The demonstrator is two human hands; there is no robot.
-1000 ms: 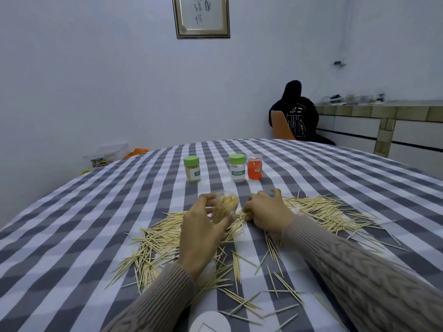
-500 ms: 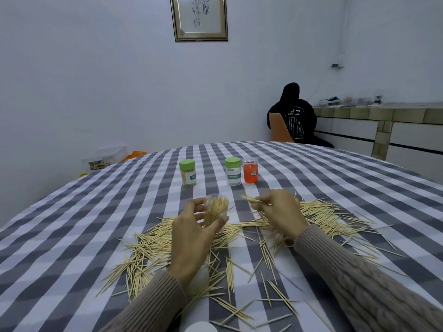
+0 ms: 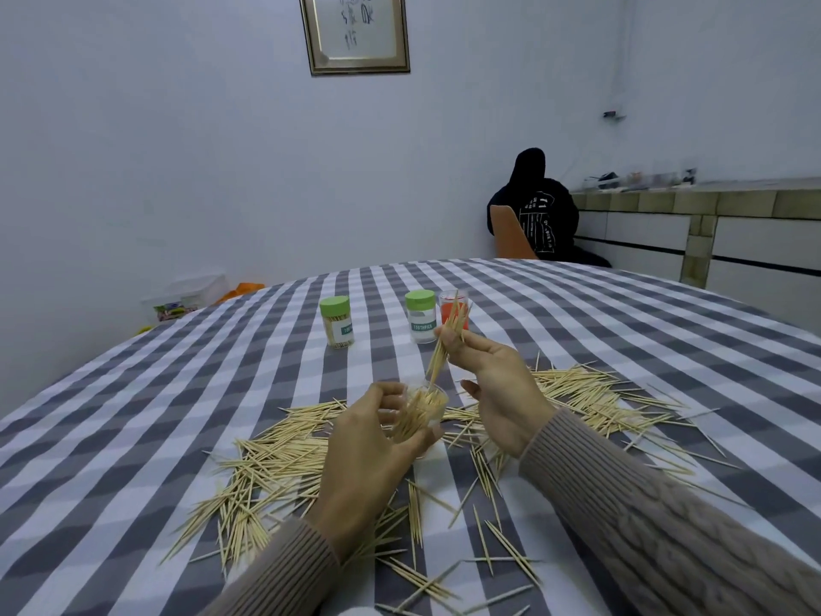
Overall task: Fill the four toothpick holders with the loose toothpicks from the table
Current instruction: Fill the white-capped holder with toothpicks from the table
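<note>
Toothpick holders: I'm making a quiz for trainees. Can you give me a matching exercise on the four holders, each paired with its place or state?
Things:
1. Left green-lid holder
2. Right green-lid holder
3. Red holder
4. Clear holder

States:
A. Held in the left hand, open, partly filled
B. Capped, toothpicks visible inside
C. Farthest right of the row of three, no green lid
D. Capped, middle of the row, looks empty

Pairs: 1-B, 2-D, 3-C, 4-A

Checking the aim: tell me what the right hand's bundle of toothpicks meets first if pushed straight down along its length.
Probably the open jar in the left hand; the bundle in the right hand points at its mouth.
</note>
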